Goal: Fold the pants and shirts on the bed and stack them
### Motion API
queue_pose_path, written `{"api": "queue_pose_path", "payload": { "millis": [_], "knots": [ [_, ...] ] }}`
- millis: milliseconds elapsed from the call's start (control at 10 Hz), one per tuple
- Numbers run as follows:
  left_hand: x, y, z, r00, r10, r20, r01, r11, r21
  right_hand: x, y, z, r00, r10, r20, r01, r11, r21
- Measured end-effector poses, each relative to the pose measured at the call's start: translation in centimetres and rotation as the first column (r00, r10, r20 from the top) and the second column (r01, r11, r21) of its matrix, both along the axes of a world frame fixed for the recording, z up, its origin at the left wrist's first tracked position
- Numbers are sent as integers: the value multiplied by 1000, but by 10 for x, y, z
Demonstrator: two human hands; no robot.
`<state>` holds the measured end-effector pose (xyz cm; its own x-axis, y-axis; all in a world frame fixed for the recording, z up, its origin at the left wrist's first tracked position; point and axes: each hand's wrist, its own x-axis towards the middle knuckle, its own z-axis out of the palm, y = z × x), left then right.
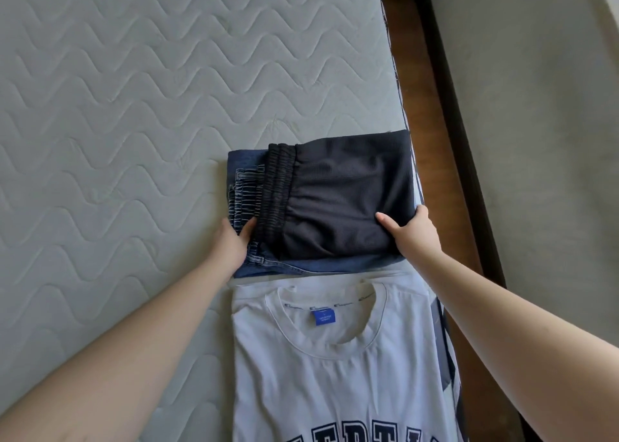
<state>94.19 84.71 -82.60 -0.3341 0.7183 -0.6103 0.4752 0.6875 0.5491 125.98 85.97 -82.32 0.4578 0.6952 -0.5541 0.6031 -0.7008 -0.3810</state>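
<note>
White shirt [335, 368] lies flat nearest on the bed [117, 123]. Just beyond, left hand [231, 244] and right hand [412, 233] grip the soft, floppy black shorts [341, 200] and jeans [246, 187] stack by its sides, lifting from underneath.

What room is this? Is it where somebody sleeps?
Probably a bedroom. There's a grey quilted mattress with wavy stitching in a brown wooden bed frame, and folded black mesh shorts stacked on folded blue denim jeans.

Matt black mesh shorts [338, 193], blue denim jeans [246, 163], quilted mattress [134, 106].
</note>
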Motion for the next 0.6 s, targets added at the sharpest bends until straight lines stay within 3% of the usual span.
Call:
{"api": "queue_pose_path", "payload": {
  "millis": [200, 300, 400, 500, 600],
  "knots": [
    [3, 8, 10, 960, -173, -218, 155, 983, -97, 1, 11, 16, 967, 158, 198, -125, 977, -171],
    [-7, 8, 14, 979, -170, -115, 154, 978, -139, 13, 21, 39, 957, 265, 122, -233, 946, -225],
    [-21, 4, 41, 920, -347, -182, 311, 930, -196, 15, 4, 70, 887, 411, 213, -384, 910, -155],
    [-23, -12, 91, 733, -526, -431, 514, 844, -156, 11, -26, 108, 860, 491, 138, -489, 871, -51],
    [-17, -40, 151, 466, -616, -635, 739, 666, -104, -1, -56, 155, 858, 501, 110, -503, 864, -16]
  ]
}}
